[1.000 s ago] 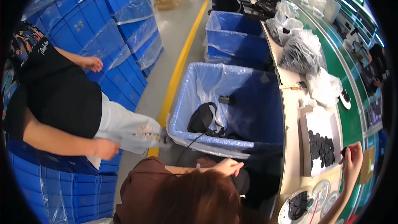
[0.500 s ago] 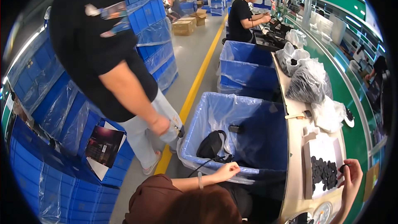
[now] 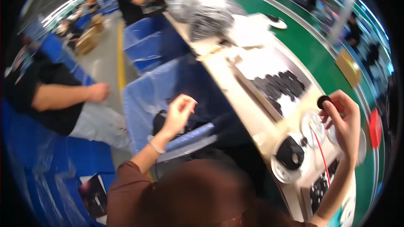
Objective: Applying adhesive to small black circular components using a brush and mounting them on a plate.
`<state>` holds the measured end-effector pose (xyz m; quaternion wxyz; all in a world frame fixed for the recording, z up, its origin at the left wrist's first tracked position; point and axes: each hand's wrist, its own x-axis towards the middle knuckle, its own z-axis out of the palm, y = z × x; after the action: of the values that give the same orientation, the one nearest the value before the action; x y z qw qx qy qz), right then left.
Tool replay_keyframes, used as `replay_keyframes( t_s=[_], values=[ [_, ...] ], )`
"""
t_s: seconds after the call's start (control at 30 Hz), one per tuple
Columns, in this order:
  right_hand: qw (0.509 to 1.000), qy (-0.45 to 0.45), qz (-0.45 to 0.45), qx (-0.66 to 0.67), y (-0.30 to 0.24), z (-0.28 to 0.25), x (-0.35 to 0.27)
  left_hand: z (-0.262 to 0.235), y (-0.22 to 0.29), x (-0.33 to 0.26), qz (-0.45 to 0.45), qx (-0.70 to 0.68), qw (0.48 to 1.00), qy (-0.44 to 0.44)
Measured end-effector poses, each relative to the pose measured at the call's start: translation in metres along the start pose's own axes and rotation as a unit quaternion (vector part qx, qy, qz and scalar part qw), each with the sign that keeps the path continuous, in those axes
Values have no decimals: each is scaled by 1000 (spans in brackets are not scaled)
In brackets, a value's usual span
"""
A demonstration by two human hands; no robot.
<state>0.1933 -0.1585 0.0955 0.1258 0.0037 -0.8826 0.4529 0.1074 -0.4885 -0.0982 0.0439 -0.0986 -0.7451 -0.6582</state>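
My right hand (image 3: 344, 122) pinches a small black round disc (image 3: 323, 101) just above the pale workbench (image 3: 248, 113). A white tray (image 3: 256, 65) with several similar black discs (image 3: 283, 87) lies to its left. Below the hand sits a white round dish holding a black part (image 3: 290, 155), and a red wire (image 3: 320, 149) runs past it. Over the plastic-lined blue bin (image 3: 141, 101), my left hand (image 3: 179, 111) hovers with its fingers loosely apart and nothing in it. A black object (image 3: 160, 122) lies in the bin under that hand. The picture is motion-blurred.
A person in a black top and light trousers (image 3: 54, 98) stands left of the bin by stacked blue crates (image 3: 63, 159). A second blue bin (image 3: 147, 42) stands further back, with another person (image 3: 130, 0) there. Bags of dark parts (image 3: 206, 12) sit on the bench, and a green belt (image 3: 311, 33) runs along the right.
The view has swung toward the bench. My left hand has lifted off the bin's rim. My right hand has come up with the disc. The person at left now appears lower.
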Motion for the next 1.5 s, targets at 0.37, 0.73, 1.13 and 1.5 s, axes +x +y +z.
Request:
replay_keyframes(
  t_s=[0.37, 0.73, 1.13, 1.5],
  values=[
    [978, 77, 195, -19, 39, -21, -128, 143, 94, -11, 330, 16, 904, -273],
    [956, 109, 241, 124, 75, 8, -140, 193, 95, -42, 423, -7, 841, -338],
    [948, 200, 188, 163, 42, 66, -163, 165, 94, -65, 382, -60, 863, -324],
    [963, 120, 143, 193, 35, 92, -156, 154, 83, -78, 346, -75, 900, -254]
  ],
)
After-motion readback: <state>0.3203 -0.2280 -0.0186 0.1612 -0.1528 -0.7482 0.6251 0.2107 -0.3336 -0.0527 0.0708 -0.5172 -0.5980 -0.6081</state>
